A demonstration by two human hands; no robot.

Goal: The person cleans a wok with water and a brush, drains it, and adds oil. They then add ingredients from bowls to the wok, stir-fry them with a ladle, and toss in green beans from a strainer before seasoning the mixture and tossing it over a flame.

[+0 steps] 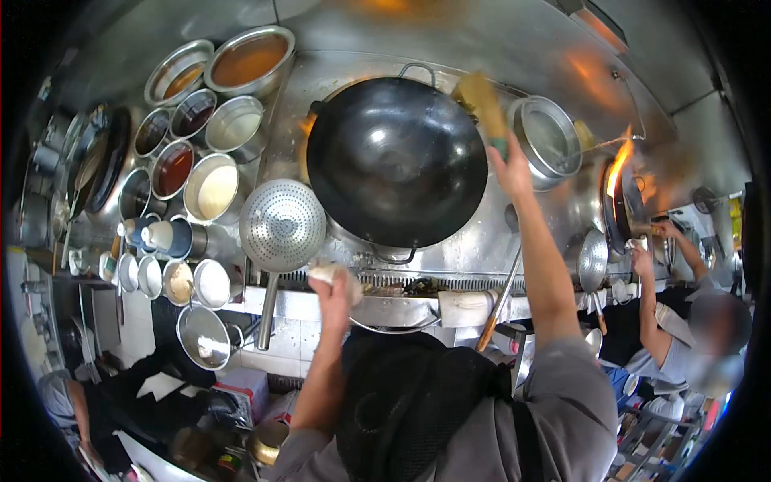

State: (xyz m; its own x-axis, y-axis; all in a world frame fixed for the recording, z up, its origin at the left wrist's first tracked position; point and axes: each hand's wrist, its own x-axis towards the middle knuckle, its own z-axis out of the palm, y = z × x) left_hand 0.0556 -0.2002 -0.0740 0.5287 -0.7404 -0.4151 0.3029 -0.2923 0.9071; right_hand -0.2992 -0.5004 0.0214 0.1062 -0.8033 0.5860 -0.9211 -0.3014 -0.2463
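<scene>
A large black wok (393, 169) sits on the stove in front of me, its inside dark and shiny. Beyond its right rim, my right hand (511, 167) is closed around the green-banded end of a bamboo wok brush (483, 100), whose bristles point up and away. Close to the stove's front edge, my left hand (331, 291) grips a whitish cloth (347, 281), apart from the wok. Just left of the wok lies a perforated strainer (283, 225) with a long metal handle, near my left hand.
Metal pots of sauces (213, 186) and small seasoning bowls (178, 283) crowd the left side. A round metal pot (548, 138) stands right of the wok. A ladle handle (491, 321) crosses the front edge. Farther right, a co-worker (662, 321) works at a flaming wok (620, 181).
</scene>
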